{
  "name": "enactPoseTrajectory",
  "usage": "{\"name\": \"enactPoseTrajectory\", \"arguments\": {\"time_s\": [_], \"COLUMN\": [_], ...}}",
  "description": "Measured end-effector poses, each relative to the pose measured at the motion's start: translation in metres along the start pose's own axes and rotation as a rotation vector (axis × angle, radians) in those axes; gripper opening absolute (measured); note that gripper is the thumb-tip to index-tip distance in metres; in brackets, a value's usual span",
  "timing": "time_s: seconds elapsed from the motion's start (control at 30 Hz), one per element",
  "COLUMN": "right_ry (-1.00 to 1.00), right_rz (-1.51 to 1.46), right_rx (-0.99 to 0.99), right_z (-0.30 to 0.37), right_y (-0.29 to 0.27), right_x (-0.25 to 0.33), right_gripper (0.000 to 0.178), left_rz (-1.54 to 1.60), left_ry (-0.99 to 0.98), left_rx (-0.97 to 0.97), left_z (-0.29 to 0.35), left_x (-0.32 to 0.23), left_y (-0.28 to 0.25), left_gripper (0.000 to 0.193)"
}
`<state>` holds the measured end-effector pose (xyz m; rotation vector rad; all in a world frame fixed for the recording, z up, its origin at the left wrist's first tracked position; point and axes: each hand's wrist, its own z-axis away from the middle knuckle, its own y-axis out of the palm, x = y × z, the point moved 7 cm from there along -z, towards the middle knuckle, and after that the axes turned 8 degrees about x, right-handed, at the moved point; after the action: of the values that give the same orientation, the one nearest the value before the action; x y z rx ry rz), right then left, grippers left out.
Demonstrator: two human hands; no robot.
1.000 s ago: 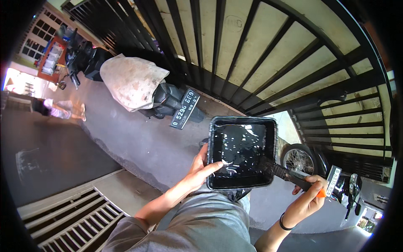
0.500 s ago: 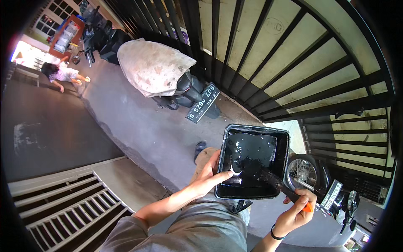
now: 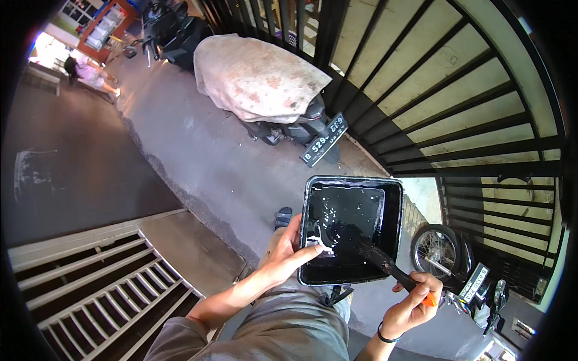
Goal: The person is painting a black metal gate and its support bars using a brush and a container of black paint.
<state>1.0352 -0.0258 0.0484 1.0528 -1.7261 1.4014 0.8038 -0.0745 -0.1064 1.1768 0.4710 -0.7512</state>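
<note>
My left hand [image 3: 286,257] grips the left wall of a black rectangular tub [image 3: 394,225], its thumb over the rim and the other fingers underneath or outside. Dark, shiny liquid that looks like black paint [image 3: 355,207] covers the tub's bottom, with bright reflections on it. With the fingers of my right hand [image 3: 410,305] closed around its handle, a paintbrush [image 3: 385,265] slants over the tub's near right corner. The brush is dark, smeared with black, and has an orange handle end. Its working end lies in the liquid, where the bristles cannot be made out.
A scooter under a stained pale cloth [image 3: 259,75] stands ahead, beside a black barred gate [image 3: 415,108]. Another motorbike's wheel [image 3: 433,249] is close on the right. White metal slats [image 3: 114,289] lie at lower left. Farther off at upper left is another person [image 3: 90,72].
The tub has shifted slightly left in view, and more of the brush shows above the liquid. My right hand has moved a little left. The person at upper left has changed posture.
</note>
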Motion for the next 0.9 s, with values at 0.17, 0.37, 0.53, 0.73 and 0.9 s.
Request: {"name": "enactPoseTrajectory", "arguments": {"time_s": [0.17,0.37,0.53,0.73,0.9], "right_ry": [-0.076,-0.043,-0.12,-0.376,-0.442], "right_rz": [-0.009,-0.272,-0.041,0.17,0.309], "right_rx": [-0.083,-0.144,-0.014,0.292,0.381], "right_z": [0.018,-0.014,-0.049,-0.116,-0.161], "right_y": [0.035,0.049,0.1,0.173,0.216], "right_x": [0.031,0.04,0.065,0.086,0.094], "right_gripper": [0.045,0.046,0.036,0.016,0.013], "left_rz": [0.054,0.1,0.122,0.146,0.193], "left_ry": [0.041,0.1,0.104,0.227,0.291], "left_rx": [-0.1,-0.199,-0.308,-0.317,-0.347], "left_z": [0.037,0.057,0.047,0.005,-0.028], "left_x": [-0.032,-0.072,-0.094,-0.127,-0.144], "left_y": [-0.042,-0.08,-0.101,-0.101,-0.104], "left_gripper": [0.066,0.07,0.066,0.064,0.059]}}
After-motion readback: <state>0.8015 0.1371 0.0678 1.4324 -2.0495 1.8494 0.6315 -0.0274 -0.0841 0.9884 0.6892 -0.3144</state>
